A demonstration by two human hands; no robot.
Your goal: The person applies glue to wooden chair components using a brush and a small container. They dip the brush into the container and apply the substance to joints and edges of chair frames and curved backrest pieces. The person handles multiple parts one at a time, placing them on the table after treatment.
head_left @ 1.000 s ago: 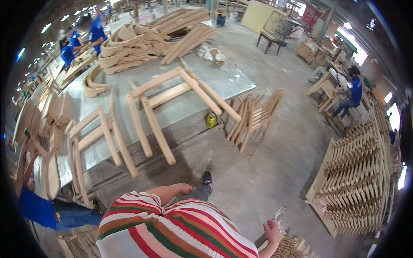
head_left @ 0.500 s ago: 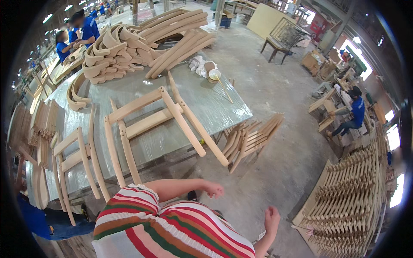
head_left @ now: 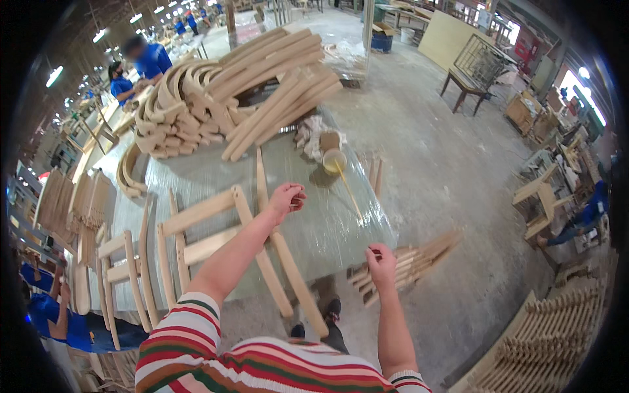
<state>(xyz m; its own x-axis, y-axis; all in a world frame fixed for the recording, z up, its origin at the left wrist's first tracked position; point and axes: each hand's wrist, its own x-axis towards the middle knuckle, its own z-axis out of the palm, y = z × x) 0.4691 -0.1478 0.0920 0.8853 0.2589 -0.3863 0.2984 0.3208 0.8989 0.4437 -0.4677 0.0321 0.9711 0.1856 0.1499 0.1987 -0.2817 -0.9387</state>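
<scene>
A wooden chair frame (head_left: 216,242) lies on the table (head_left: 327,229), curved wooden parts (head_left: 223,98) piled behind it.

Work table (head_left: 216,173), top covered in clear plastic sheet. Far end: large heap of curved wooden parts (head_left: 190,105) and long straight wooden bars (head_left: 275,98). Near right corner: small glue cup (head_left: 334,160) with stick, beside crumpled rags (head_left: 311,134). Near edge: wooden chair frame (head_left: 223,229) lying flat, its legs overhanging the edge. Second frame (head_left: 124,275) at near left corner.

We see pale, matt bare-wood chair frames (head_left: 216,239) on a desk (head_left: 196,173) wrapped in glossy clear plastic film.
</scene>
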